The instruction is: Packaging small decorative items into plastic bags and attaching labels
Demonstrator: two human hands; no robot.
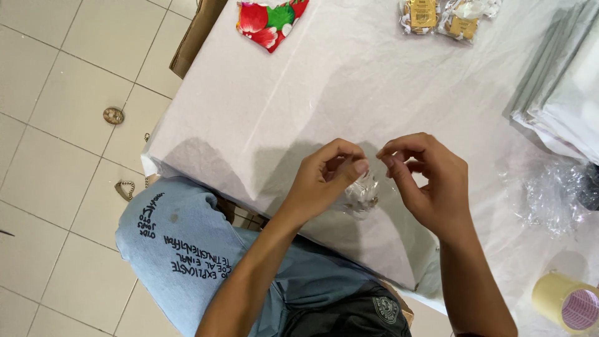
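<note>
Near the surface's front edge, my left hand pinches a small clear plastic packet; my right hand's fingers close near its top.

Wide bare stretch of white tabletop ahead of both hands, open for passing from the near edge up to the far items. Blocked at the far edge by a flowered cloth and two small packets. Hemmed in on the right by a stack of grey-white sheets, crumpled clear plastic and a tape roll near the corner. Only a narrow gap between left hand and right hand, filled by a small clear bag. Below the near edge, a knee in blue jeans.
</note>
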